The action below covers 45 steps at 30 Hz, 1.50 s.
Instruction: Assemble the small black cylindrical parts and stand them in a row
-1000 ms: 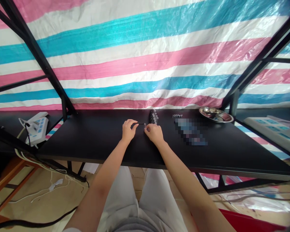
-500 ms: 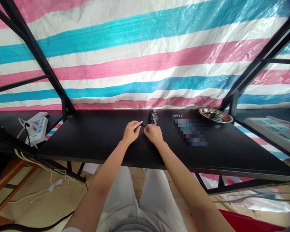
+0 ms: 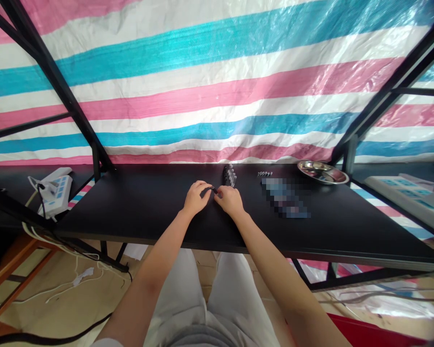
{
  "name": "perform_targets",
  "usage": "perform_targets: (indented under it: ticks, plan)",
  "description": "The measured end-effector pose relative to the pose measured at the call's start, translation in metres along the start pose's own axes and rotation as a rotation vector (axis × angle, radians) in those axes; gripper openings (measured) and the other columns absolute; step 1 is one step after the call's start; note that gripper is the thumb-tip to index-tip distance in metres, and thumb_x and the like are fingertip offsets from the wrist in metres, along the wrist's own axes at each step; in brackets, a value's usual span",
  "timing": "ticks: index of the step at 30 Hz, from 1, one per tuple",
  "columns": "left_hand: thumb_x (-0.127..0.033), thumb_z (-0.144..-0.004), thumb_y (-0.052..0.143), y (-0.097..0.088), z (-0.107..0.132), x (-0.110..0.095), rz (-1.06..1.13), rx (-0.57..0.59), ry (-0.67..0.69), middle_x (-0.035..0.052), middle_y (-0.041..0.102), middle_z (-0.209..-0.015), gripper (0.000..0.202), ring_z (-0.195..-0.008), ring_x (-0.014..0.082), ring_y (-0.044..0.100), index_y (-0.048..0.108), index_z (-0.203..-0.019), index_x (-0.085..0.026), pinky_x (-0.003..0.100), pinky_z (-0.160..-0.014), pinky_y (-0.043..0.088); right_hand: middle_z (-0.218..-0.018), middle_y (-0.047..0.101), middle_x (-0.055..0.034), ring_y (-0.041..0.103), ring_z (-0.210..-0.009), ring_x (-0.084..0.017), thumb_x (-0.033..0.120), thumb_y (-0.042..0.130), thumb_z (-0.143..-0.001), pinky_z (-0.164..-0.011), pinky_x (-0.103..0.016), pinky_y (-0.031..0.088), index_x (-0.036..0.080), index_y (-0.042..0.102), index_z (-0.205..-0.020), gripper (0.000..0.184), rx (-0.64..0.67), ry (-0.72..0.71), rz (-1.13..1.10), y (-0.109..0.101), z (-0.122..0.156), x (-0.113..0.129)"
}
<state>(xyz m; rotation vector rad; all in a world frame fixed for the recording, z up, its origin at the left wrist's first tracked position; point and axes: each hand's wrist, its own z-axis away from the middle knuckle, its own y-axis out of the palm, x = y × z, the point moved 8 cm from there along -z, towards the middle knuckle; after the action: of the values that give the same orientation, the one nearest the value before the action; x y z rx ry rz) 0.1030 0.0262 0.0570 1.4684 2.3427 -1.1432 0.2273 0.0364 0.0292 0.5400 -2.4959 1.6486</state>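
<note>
Over the middle of the black table, my left hand [image 3: 196,196] pinches one end of a small, dark, stick-like piece [image 3: 214,190] between thumb and fingertips. Closed fingers of my right hand [image 3: 230,199] meet the same piece from the other side, hiding part of it; its exact kind is too small to make out. Just beyond my right hand stands a row of small black pieces [image 3: 225,173] with a row of clear pieces [image 3: 232,175] beside it. Farther right lies a short row of small shiny pieces [image 3: 265,174].
A blurred-out flat item [image 3: 286,198] lies right of my hands. A round metal plate [image 3: 321,179] sits at the back right. White power strips [image 3: 58,195] are at the left, beyond the black frame post. A striped plastic sheet [image 3: 210,86] hangs behind the table [image 3: 130,212].
The dark piece between my fingertips has turned slightly and shows more now, its near end closer to my right fingers. Both hands have stayed almost in place.
</note>
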Motion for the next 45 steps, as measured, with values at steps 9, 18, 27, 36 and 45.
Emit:
perform_targets:
  ticks: [9,18,27,36,45]
  plan:
    - [-0.024,-0.074,0.063,0.012,0.001,0.014,0.055,0.087,-0.132,0.0043,0.060,-0.091,0.015,-0.086,0.0154,0.058,0.064,-0.087,-0.019,0.030,-0.079,0.049,-0.070,0.060,-0.0045,0.051,-0.069,-0.017,0.025,0.047,-0.079,-0.063,-0.028,0.027,0.017,0.057,-0.074,0.015,-0.011,-0.078,-0.043,-0.001,0.001,0.008]
    - [-0.026,-0.071,0.064,0.012,0.003,0.033,0.086,0.050,-0.285,0.0013,0.060,-0.075,0.011,-0.065,0.0108,0.056,0.062,-0.069,-0.016,0.025,-0.065,0.048,-0.065,0.057,-0.0025,0.050,-0.066,-0.016,0.023,0.046,-0.079,-0.065,-0.028,0.031,0.017,0.058,-0.077,0.014,-0.091,-0.160,-0.184,-0.010,0.003,0.018]
    - [-0.027,-0.067,0.066,0.018,0.008,0.045,0.212,0.045,-0.438,0.0020,0.063,-0.069,0.013,-0.064,0.0121,0.058,0.063,-0.068,-0.014,0.026,-0.066,0.047,-0.067,0.057,-0.0019,0.051,-0.067,-0.015,0.023,0.051,-0.078,-0.068,-0.028,0.036,0.016,0.061,-0.083,0.014,-0.051,-0.213,-0.286,-0.005,0.004,0.019]
    - [-0.029,-0.071,0.063,-0.040,-0.012,0.098,-0.245,-0.006,-0.563,0.0039,0.065,-0.077,0.014,-0.072,0.0150,0.059,0.065,-0.072,-0.016,0.027,-0.070,0.044,-0.071,0.059,-0.0018,0.053,-0.070,-0.015,0.024,0.049,-0.080,-0.071,-0.029,0.042,0.016,0.061,-0.101,0.025,-0.006,-0.174,-0.355,0.002,0.003,0.013]
    - [-0.034,-0.073,0.057,-0.096,0.003,0.147,-0.568,0.011,-0.794,0.0035,0.067,-0.095,0.016,-0.093,0.0217,0.059,0.065,-0.078,-0.021,0.034,-0.082,0.039,-0.072,0.061,-0.0029,0.055,-0.070,-0.016,0.025,0.045,-0.082,-0.071,-0.029,0.043,0.017,0.062,-0.096,0.024,-0.052,-0.152,-0.359,-0.001,0.002,0.010]
